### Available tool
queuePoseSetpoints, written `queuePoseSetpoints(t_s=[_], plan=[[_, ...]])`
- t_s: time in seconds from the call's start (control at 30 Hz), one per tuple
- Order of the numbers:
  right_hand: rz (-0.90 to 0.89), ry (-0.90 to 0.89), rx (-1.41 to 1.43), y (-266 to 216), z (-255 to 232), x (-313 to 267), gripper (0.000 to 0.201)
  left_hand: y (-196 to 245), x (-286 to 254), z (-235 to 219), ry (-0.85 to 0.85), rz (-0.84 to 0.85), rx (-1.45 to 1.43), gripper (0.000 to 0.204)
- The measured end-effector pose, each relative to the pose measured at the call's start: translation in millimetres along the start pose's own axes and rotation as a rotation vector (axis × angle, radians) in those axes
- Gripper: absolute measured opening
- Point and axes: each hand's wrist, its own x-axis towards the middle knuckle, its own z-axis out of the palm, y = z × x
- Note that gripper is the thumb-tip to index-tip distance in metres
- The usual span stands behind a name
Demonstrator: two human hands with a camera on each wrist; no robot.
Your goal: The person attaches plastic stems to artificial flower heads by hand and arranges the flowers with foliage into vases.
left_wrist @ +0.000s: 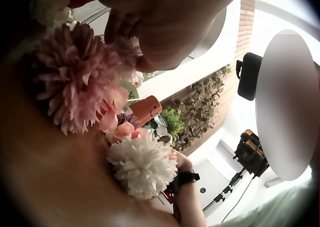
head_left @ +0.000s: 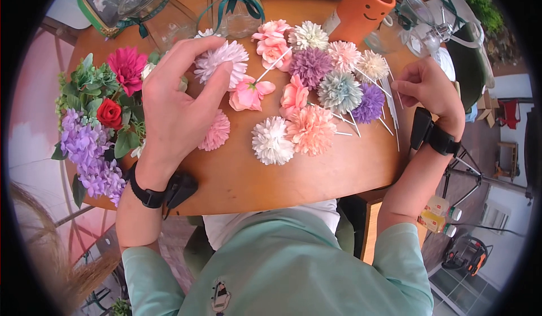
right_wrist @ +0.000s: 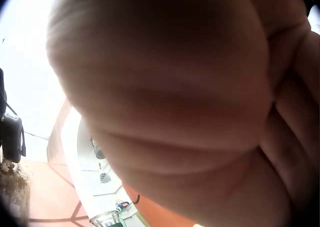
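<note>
Near the table's left middle, my left hand (head_left: 178, 93) has its thumb and index finger curved round a pale lilac pompom flower (head_left: 228, 59). The left wrist view shows the curled fingers at that flower (left_wrist: 129, 51), partly hidden by the hand. Just below lies a pink pompom flower (head_left: 215, 131) with no stem showing. At the table's right side my right hand (head_left: 429, 87) has curled fingers, the thumb and index tips pinching a thin white stick (head_left: 401, 100). More white sticks (head_left: 393, 110) lie beside those fingertips. The right wrist view is mostly filled by the palm.
Several artificial flower heads (head_left: 310, 67) lie mid-table, some on white stems. A mixed bouquet (head_left: 110, 112) is on the left. Glass vases (head_left: 155, 19) with green ribbons and an orange smiling cup (head_left: 364, 8) stand at the back. A glass vessel (head_left: 415, 11) is behind the right hand.
</note>
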Motion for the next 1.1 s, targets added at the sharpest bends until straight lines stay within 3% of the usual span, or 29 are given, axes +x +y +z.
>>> queuePoseSetpoints(t_s=[0.07,0.27,0.3,0.37,0.43,0.53,0.6,0.73,0.77,0.83,1.1], plan=[[-0.022,-0.019,-0.023,3.1,-2.9,-3.0,0.015,-1.5,-1.2,3.2,0.021,-0.045,-0.079,0.028],[-0.396,0.195,0.272,-19.4,-5.5,-38.1,0.016,4.2,-1.0,2.6,0.037,-0.223,-0.485,0.032],[-0.4,0.195,0.271,-27.6,4.4,-39.0,0.016,2.1,-0.8,1.3,-0.012,-0.262,-0.646,0.035],[-0.638,0.195,0.379,-50.4,33.9,-37.6,0.017,-2.7,0.1,-1.5,-0.063,-0.293,-0.804,0.038],[-0.751,0.131,0.315,-74.4,60.9,-37.1,0.016,-7.0,-0.2,-3.8,-0.141,-0.361,-1.053,0.037],[-0.794,0.072,0.214,-92.5,84.0,-33.8,0.014,-8.6,1.3,-3.6,-0.136,-0.441,-1.174,0.033],[-0.935,0.111,0.27,-98.3,100.5,-28.4,0.012,-12.4,2.0,-5.2,-0.16,-0.478,-1.181,0.035],[-0.782,0.163,0.207,-112.2,116.5,-36.4,0.012,-17.0,1.2,-4.9,-0.229,-0.514,-1.192,0.037],[-0.782,0.161,0.206,-113.3,120.6,-35.2,0.012,-18.0,0.2,-4.4,-0.227,-0.514,-1.193,0.037],[-0.948,0.293,0.169,-115.7,126.1,-32.1,0.011,-20.1,-1.8,-4.2,-0.245,-0.475,-1.195,0.037],[-0.89,0.275,0.306,-106.2,129.8,-31.2,0.006,-21.7,-6.0,-0.5,-0.221,-0.42,-1.12,0.036]])
